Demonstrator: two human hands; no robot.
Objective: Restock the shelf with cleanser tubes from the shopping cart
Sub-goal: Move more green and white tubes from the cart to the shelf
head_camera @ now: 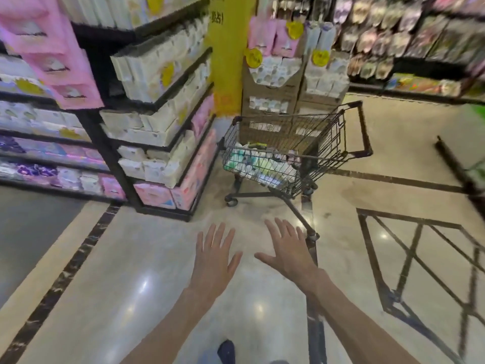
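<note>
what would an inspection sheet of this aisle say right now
surface: glossy tiled floor with dark inlay lines
job's things: wire shopping cart stands ahead, apart from the hands; blurred packs lie in its basket, tubes not told apart
clutter: cardboard display boxes behind the cart
hands: left hand and right hand flat, fingers spread, holding nothing
cables: nothing seen
surroundings: corner shelf of pale and pink packs left, yellow pillar, far shelves right, shoe at the bottom edge

Bright, motion-blurred, glare on floor (147, 282)
</note>
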